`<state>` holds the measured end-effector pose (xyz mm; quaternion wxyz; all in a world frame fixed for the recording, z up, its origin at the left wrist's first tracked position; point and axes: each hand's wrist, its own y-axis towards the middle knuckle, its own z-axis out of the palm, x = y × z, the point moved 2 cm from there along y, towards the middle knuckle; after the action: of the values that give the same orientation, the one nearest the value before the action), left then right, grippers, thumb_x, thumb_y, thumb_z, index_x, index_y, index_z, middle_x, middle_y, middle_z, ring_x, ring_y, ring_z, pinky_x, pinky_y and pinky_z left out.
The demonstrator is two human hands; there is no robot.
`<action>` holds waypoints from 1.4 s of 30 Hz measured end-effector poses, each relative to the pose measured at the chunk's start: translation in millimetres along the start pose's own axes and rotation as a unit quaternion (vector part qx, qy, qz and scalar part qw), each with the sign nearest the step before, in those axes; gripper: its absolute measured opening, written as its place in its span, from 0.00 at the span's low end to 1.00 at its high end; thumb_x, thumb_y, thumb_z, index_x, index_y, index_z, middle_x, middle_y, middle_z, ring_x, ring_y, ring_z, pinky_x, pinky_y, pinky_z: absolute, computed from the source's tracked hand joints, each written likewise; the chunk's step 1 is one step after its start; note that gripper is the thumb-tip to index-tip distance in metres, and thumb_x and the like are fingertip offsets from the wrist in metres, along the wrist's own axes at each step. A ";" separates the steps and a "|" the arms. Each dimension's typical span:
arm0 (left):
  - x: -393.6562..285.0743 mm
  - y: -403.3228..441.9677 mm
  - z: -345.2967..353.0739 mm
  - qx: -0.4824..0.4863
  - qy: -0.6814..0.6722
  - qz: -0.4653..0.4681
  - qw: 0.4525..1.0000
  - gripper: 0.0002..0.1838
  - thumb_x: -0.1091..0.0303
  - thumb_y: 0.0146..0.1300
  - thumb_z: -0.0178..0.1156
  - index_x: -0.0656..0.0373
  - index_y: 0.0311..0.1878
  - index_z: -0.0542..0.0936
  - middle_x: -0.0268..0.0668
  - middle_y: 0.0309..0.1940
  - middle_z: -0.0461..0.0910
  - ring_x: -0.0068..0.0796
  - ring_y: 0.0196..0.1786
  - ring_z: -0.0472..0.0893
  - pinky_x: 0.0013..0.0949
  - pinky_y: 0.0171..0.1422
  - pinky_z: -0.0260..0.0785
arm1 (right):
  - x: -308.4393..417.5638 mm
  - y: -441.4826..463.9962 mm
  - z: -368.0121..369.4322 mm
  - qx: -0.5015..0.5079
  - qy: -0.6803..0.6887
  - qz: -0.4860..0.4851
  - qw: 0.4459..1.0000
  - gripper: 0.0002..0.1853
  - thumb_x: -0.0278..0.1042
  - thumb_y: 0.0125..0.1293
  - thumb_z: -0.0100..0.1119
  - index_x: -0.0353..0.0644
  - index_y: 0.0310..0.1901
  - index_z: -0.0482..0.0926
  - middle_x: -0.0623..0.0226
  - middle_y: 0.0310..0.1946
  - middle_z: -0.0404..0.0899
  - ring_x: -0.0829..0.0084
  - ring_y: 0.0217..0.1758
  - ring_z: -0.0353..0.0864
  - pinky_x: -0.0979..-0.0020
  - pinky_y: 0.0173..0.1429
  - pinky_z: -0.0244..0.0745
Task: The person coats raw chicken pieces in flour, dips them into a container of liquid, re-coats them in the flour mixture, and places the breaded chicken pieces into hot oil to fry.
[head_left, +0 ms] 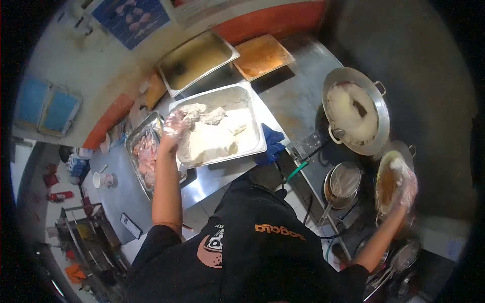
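Note:
My left hand, in a clear, flour-dusted glove, is at the left rim of a metal tray of flour. Its fingers are closed on a floured chicken piece. Beside that piece another floured piece lies in the tray. Far to the right, my gloved right hand is held over a pan of brown oil. A white, floured piece appears to be at its fingertips, though glove and coating blend together. Raw chicken fills a tray left of the flour.
A large wok of foaming oil sits at the right. A strainer rests over a pot in front of it. Behind the flour are a tray of yellowish contents and an orange-coloured tray. A phone and cup lie left.

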<state>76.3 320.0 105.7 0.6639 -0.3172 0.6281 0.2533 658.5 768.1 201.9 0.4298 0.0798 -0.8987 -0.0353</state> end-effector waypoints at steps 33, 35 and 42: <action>-81.2 -52.8 562.4 0.369 0.463 0.338 0.731 0.16 0.61 0.61 0.61 0.54 0.51 0.78 0.47 0.41 0.80 0.46 0.46 0.77 0.42 0.53 0.68 | -247.4 -118.5 -241.4 -0.269 0.117 0.153 0.944 0.16 0.25 0.57 0.59 0.39 0.48 0.81 0.59 0.48 0.82 0.65 0.50 0.82 0.69 0.56 0.74; -73.7 -61.3 632.8 0.448 0.346 0.378 0.732 0.16 0.60 0.61 0.59 0.55 0.50 0.79 0.48 0.38 0.80 0.48 0.43 0.78 0.43 0.50 0.69 | -257.9 -185.8 -253.1 -0.265 0.095 0.103 0.954 0.14 0.25 0.60 0.59 0.38 0.48 0.80 0.62 0.50 0.81 0.69 0.50 0.81 0.70 0.57 0.73; 13.3 -46.3 853.0 0.523 0.398 0.392 0.643 0.14 0.66 0.58 0.54 0.55 0.47 0.80 0.51 0.44 0.80 0.52 0.50 0.78 0.46 0.56 0.68 | -281.7 -452.8 -182.8 -0.330 -0.029 0.321 0.887 0.15 0.34 0.67 0.49 0.37 0.50 0.79 0.56 0.42 0.81 0.64 0.41 0.79 0.64 0.46 0.73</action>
<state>685.7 918.8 105.5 0.2433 0.2889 0.9254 -0.0316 1026.0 372.1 40.9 0.3929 -0.3603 -0.8240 -0.1918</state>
